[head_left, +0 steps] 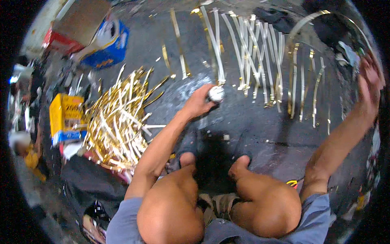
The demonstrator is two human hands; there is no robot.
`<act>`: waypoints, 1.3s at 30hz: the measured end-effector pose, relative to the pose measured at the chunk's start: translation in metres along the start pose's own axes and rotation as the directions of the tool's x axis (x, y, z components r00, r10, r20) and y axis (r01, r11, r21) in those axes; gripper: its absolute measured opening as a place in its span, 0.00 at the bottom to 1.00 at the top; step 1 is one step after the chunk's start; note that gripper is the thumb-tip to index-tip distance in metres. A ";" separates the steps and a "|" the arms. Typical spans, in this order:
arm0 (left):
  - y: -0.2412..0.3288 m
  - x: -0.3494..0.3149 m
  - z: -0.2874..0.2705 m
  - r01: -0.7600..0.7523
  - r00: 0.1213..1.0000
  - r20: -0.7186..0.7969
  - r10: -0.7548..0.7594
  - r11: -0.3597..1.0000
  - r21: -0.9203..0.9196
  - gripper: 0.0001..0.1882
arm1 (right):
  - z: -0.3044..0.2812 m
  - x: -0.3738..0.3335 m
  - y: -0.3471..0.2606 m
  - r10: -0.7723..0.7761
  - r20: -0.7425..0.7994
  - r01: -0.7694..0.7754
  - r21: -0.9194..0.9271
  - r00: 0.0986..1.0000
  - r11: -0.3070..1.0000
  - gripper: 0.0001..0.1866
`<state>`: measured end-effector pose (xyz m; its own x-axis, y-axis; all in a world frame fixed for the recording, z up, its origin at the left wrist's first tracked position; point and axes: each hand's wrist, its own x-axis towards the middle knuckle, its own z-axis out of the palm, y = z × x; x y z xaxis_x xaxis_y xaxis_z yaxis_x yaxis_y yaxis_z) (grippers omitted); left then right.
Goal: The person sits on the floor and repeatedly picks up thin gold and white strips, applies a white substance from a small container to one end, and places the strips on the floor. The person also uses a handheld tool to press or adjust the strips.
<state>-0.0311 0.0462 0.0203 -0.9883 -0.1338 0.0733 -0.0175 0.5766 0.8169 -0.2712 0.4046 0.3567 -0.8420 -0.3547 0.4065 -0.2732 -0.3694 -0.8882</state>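
My left hand (198, 102) is closed around a round, silvery-topped object (216, 94), standing on the dark floor between my feet and the laid-out strips. Its lower part is hidden, so I cannot make out its kind. Out at the far right, my right hand (369, 83) is raised and blurred. A long shiny strip (307, 20) arches up and over to that hand, which appears to grip its end. Several white and gold strips (266, 61) lie in a loose row across the floor ahead of me. More gold-edged strips (302, 83) lie to their right.
A big tangled heap of gold and white strips (118, 118) lies at my left, beside a yellow and blue box (66, 114). Farther back stand a blue container (111, 46) and a cardboard box (81, 20). Clutter lines both sides; my feet (239, 164) are close in front.
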 end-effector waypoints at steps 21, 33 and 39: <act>-0.154 -0.112 -0.101 0.313 0.939 -0.326 -0.108 0.658 0.685 0.17 | -0.256 -0.206 0.296 0.407 -0.912 0.000 0.408 -0.048 0.913 0.04; -0.018 -0.059 -0.059 0.111 0.959 -0.284 -0.002 0.924 0.367 0.02 | 0.076 -0.217 0.318 0.608 -0.141 -0.583 -0.512 0.781 0.631 0.40; -0.049 -0.021 -0.026 0.443 0.859 -0.211 -0.467 0.883 -0.153 0.09 | 0.187 -0.219 0.339 0.370 0.074 -0.232 -0.663 0.926 0.711 0.34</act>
<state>-0.0060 -0.0002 -0.0060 -0.8083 -0.5546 -0.1977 -0.4300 0.3267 0.8416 -0.0928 0.1960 0.0067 -0.8466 -0.5285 0.0633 -0.3079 0.3893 -0.8681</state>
